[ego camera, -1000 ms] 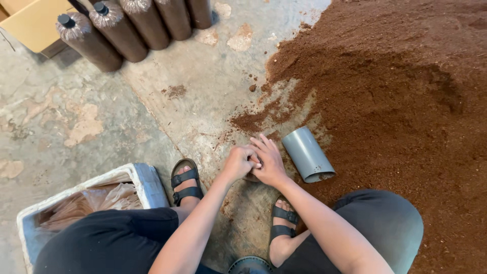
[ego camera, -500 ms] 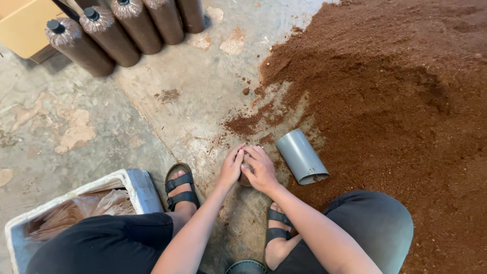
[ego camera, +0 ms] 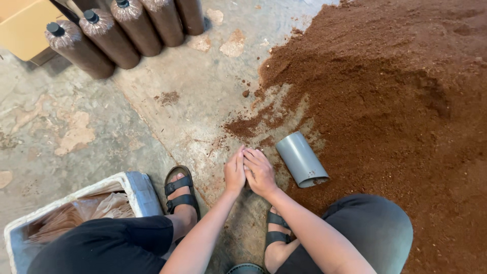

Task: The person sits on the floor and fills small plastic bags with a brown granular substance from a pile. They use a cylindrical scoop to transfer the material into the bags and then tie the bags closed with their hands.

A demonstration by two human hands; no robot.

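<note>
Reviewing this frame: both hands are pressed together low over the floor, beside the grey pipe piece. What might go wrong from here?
1. The left hand and right hand hide whatever is between them, so anything small there might slip out unseen onto the concrete floor.
2. The grey pipe piece lies on its side at the edge of the brown soil heap; a nudge may roll it.
3. Sandalled feet sit near scattered soil, possibly slippery.

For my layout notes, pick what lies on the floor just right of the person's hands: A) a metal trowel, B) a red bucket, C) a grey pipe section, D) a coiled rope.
C: a short grey pipe section lies on its side beside the right hand, at the edge of the brown soil pile.
</note>
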